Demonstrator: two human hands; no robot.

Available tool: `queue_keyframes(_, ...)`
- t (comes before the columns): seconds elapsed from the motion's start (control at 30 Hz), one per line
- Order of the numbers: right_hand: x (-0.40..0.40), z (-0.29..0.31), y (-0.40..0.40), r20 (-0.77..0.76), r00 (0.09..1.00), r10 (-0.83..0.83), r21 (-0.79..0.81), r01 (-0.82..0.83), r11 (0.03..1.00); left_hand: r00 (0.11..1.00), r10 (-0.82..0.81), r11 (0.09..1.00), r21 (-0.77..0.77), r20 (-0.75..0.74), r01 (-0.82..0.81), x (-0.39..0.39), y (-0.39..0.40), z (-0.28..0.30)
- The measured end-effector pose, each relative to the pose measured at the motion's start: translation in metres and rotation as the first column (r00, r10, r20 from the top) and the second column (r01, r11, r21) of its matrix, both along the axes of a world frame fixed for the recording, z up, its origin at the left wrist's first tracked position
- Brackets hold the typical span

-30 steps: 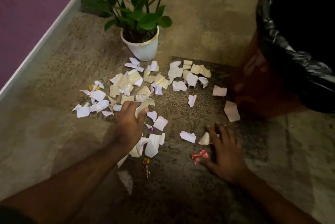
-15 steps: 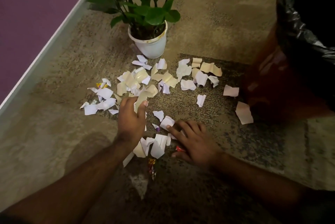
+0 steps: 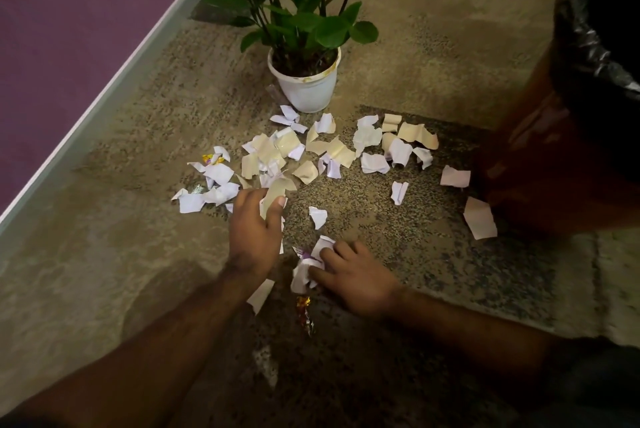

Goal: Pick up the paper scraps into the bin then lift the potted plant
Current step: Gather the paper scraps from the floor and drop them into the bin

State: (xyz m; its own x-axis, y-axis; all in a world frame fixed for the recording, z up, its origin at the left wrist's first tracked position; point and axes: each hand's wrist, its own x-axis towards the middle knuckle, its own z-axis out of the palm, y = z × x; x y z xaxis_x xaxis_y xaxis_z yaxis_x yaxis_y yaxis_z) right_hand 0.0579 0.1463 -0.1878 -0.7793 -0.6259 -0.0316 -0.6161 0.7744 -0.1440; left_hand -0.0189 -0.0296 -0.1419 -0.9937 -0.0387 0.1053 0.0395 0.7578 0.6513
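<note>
paper scraps [image 3: 332,157] strewn on carpet between white potted plant [image 3: 304,81] and hands | left hand [image 3: 254,237] pinching cream scrap, right hand [image 3: 356,280] fingers curled round crumpled white bunch | bin [image 3: 595,57] with black liner at right | risk: loose bunch spilling en route to bin | no readable writing

Paper scraps [image 3: 332,154] lie before the potted plant [image 3: 304,81] (bin [image 3: 595,46] right).
</note>
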Motion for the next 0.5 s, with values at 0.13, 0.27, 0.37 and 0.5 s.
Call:
queue_keyframes(0.13, 0.001, 0.001, 0.009, 0.009, 1.000, -0.015, 0.000, 0.015, 1.000, 1.000, 0.013, 0.999, 0.037, -0.002, -0.013, 0.002, 0.003, 0.001)
queue_keyframes(0.27, 0.001, -0.001, 0.021, 0.076, 0.995, -0.060, -0.021, 0.062, 0.998, 1.000, -0.008, 0.998, 0.055, -0.004, 0.008, 0.007, 0.008, -0.001)
queue_keyframes(0.37, 0.001, -0.003, 0.034, 0.154, 0.972, -0.175, -0.070, 0.188, 0.980, 1.000, -0.006, 0.999, 0.050, -0.008, 0.006, 0.013, 0.012, -0.003)
queue_keyframes(0.5, -0.003, 0.000, 0.046, 0.244, 0.878, -0.412, -0.303, 0.473, 0.827, 1.000, 0.007, 0.998, 0.060, -0.016, -0.006, 0.023, 0.028, -0.004)
